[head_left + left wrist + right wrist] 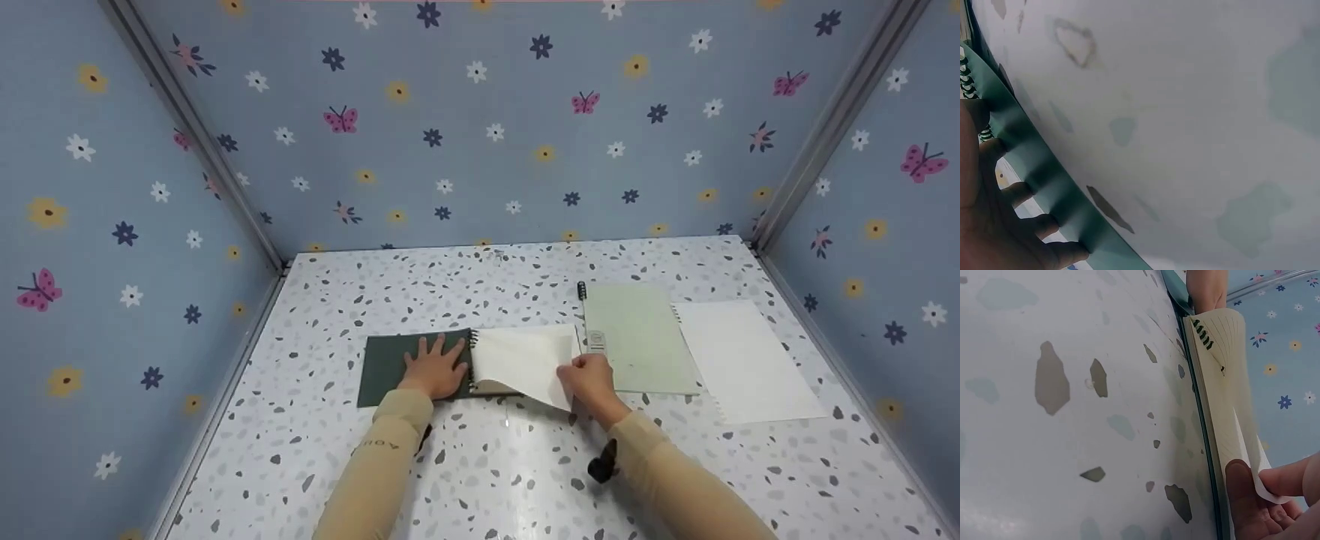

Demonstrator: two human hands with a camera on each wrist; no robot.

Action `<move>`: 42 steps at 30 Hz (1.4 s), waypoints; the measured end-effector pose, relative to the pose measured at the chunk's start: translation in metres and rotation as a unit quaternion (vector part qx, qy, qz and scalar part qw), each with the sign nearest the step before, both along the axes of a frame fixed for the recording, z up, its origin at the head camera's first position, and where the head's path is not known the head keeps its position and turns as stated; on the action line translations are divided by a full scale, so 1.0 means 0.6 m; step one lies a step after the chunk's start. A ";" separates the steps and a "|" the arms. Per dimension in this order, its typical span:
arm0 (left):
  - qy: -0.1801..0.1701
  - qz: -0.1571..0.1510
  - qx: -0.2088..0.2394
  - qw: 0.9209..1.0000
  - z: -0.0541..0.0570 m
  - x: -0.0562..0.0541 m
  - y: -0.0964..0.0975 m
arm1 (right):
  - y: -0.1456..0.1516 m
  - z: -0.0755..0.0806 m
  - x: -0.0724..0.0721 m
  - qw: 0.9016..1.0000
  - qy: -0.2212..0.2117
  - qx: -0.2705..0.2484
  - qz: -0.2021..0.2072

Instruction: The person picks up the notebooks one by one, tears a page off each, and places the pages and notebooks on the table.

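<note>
A spiral notebook with a dark green cover (pixel 384 367) lies spread on the table, its coil running down the middle. My left hand (pixel 435 371) rests with fingers spread on the cover, left of the coil; in the left wrist view its fingertips press the green surface (pixel 1044 174). On the other side, my right hand (pixel 589 379) pinches a white page (pixel 521 360) near its outer edge. That page's lower corner is lifted and curved away from the pages under it. The right wrist view shows the sheet bent between thumb and fingers (pixel 1283 479).
A pale green notebook (pixel 641 337) with a black coil lies just right of my right hand. Beyond it is a loose white sheet (pixel 750 360) with a torn, perforated edge. Flower-patterned walls (pixel 487 150) enclose the speckled table (pixel 510 480) at the back and sides.
</note>
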State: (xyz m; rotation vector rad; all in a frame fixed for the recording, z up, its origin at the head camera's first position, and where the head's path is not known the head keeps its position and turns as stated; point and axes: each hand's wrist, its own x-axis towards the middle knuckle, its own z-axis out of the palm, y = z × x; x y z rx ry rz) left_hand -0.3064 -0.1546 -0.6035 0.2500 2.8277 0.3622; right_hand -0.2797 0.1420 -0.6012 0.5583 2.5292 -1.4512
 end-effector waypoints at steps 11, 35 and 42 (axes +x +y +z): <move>0.008 0.000 0.002 1.000 -0.003 0.002 -0.002 | 0.001 -0.003 0.007 1.000 -0.005 -0.006 0.004; 0.006 -0.003 0.006 1.000 -0.001 0.002 0.000 | 0.027 -0.006 0.008 0.998 0.006 -0.051 0.025; 0.009 -0.001 0.006 1.000 -0.003 0.002 -0.002 | 0.025 0.000 0.004 0.996 -0.016 -0.074 0.046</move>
